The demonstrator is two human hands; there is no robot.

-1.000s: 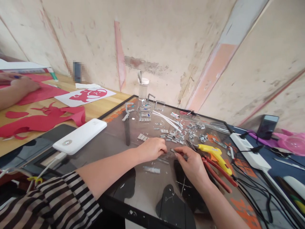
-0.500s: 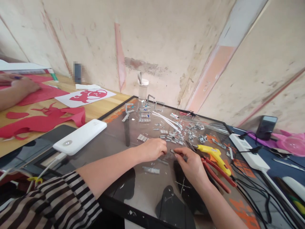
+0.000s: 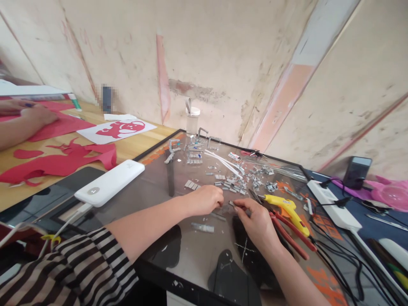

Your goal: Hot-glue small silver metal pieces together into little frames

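My right hand (image 3: 255,214) pinches a small grey piece (image 3: 231,204) between thumb and forefinger, just above the dark glass tabletop (image 3: 153,178). Facing it, my left hand (image 3: 205,199) is closed with its fingers curled inward; whatever they hold, if anything, is hidden. A grey strip (image 3: 203,228) lies on the glass nearer to me, and a thinner strip (image 3: 218,216) is close below my left fingers. Beyond the hands are loose grey pieces (image 3: 232,185) and a flat row of joined pieces (image 3: 192,185).
Right of my right hand lie red-handled pliers (image 3: 293,236) and a yellow glue gun (image 3: 287,206). A white power strip (image 3: 334,206) with black cables runs along the right. A white power bank (image 3: 110,182) is at left. Another person's hands (image 3: 38,117) rest on red paper.
The camera view shifts slightly. Both hands stay in nearly the same place, with the small grey piece still in my right fingers.
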